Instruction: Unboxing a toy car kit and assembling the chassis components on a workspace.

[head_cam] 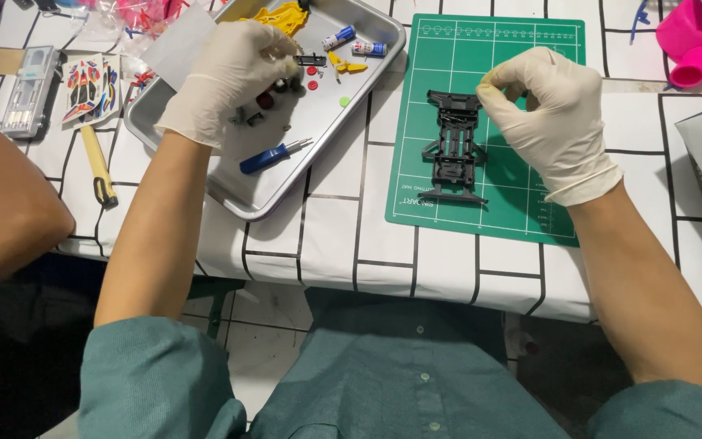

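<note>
While the black plastic car chassis (453,148) lies flat on the green cutting mat (530,207), the gloved right hand (548,110) hovers just above its upper right end with thumb and forefinger pinched together, whether on some tiny part I cannot tell. Left of the mat, the gloved left hand (233,73) reaches into the metal tray (229,183), fingers curled over small black and red parts. Being light, thin and probably brittle, the chassis looks best gripped by its side rails.
</note>
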